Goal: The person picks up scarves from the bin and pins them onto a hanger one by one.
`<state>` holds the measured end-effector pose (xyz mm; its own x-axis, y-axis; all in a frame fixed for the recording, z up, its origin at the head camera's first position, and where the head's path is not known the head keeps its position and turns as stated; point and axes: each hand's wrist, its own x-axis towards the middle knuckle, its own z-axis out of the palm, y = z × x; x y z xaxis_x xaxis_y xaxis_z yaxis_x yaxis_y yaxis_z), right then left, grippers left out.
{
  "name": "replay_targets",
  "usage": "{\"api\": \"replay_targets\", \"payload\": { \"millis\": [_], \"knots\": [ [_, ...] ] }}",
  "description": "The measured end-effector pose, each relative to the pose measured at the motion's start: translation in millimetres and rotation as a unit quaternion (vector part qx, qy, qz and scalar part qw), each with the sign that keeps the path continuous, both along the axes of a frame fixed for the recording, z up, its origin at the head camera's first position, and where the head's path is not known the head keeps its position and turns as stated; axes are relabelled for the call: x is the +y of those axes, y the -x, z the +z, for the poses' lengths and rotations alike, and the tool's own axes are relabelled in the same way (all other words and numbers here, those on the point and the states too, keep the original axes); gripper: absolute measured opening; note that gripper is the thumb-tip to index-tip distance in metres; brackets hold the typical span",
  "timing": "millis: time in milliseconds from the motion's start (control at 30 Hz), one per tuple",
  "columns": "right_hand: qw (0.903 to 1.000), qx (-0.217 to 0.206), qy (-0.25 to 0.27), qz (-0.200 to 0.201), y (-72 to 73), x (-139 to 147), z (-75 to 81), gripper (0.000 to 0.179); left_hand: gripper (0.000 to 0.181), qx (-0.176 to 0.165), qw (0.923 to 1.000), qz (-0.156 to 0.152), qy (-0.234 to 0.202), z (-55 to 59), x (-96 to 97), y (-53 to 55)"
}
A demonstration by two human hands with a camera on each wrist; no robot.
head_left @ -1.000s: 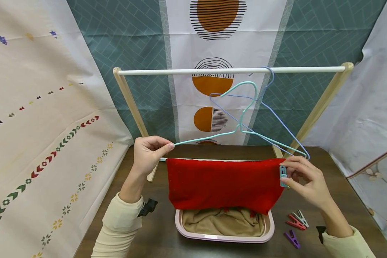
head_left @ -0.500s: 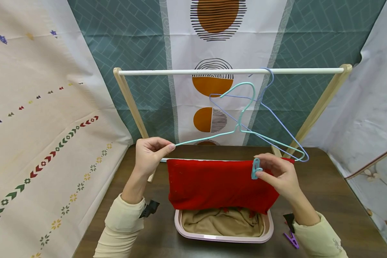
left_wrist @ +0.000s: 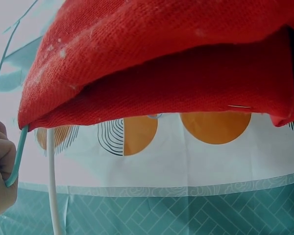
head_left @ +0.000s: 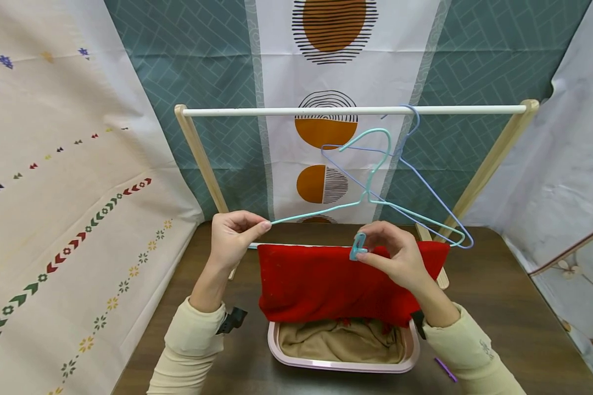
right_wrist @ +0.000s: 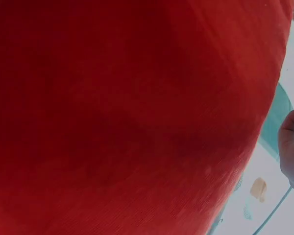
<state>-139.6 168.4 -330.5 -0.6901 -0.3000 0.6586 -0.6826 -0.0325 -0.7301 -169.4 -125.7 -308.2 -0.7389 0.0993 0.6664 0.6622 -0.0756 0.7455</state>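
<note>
A red cloth [head_left: 306, 282] is draped over the lower bar of a mint-green clothes hanger [head_left: 321, 211]. The left hand [head_left: 234, 238] pinches the hanger's left corner between thumb and fingers; the left wrist view shows the hanger [left_wrist: 20, 154] bent into that hand [left_wrist: 1, 171] beside the cloth's edge. Between the right thumb and fingers is a teal clothespin [head_left: 356, 248], in front of the cloth's upper edge near its middle. The right hand [head_left: 394, 255] covers part of the cloth. Red cloth [right_wrist: 127, 117] fills most of the right wrist view, where the clothespin cannot be made out.
A blue hanger [head_left: 432, 192] hangs from the white rod [head_left: 286, 111] of a wooden-legged rack, behind the mint one. Below the cloth stands a pink basin [head_left: 343, 364] with brown fabric [head_left: 336, 343] inside. A purple clothespin [head_left: 446, 370] lies on the table by the right sleeve.
The right hand has carried the teal clothespin leftward, from the cloth's right end to near its middle. Its sleeve now hides the red and white clothespins. The left hand keeps its hold, nearly still.
</note>
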Motion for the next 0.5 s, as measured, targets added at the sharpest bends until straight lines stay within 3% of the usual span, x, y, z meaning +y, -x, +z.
{"api": "replay_targets", "payload": {
  "millis": [233,500],
  "knots": [
    [0.9999,-0.007,0.013,0.001,6.1,-20.8,4.3,0.023,0.009,-0.007,1.0,0.001,0.0,-0.6,1.5,-0.5],
    [0.9933,-0.029,0.081,0.077,16.4,-54.5,2.8,0.014,0.022,-0.015,0.9999,0.002,-0.007,-3.6,3.0,-0.1]
  ]
}}
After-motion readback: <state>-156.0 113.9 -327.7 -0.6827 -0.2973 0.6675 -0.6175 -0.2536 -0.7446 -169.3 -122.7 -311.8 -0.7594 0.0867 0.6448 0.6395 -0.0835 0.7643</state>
